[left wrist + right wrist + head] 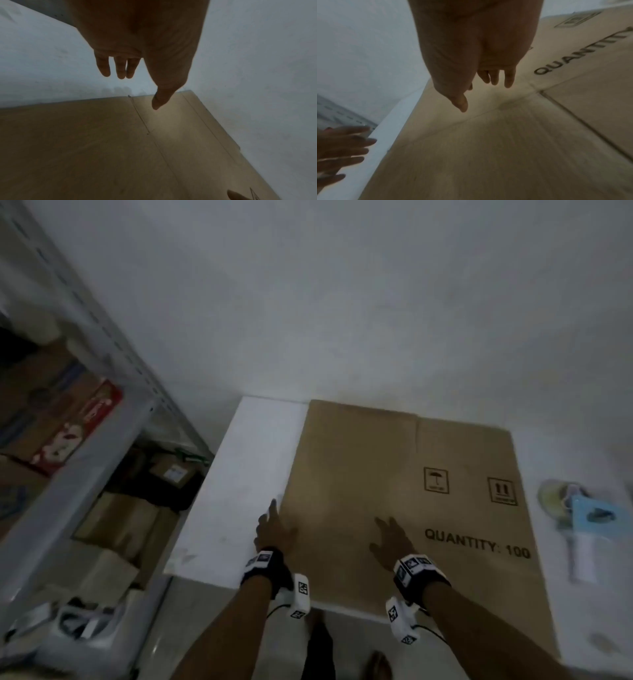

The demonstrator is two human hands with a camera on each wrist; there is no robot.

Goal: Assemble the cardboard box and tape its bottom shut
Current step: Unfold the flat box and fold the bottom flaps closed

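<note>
A flattened brown cardboard box printed "QUANTITY: 100" lies on a white table. My left hand hovers over the box's left edge with straight, relaxed fingers and holds nothing. My right hand is spread over the middle of the cardboard, left of the print, also holding nothing. In the left wrist view the left hand hangs above the box's edge. In the right wrist view the right hand is just above the cardboard. A tape dispenser with a light blue handle lies on the table to the right of the box.
A grey metal shelf rack with cartons stands to the left of the table. More cartons and bags sit on the floor beside it. A white wall rises right behind the table.
</note>
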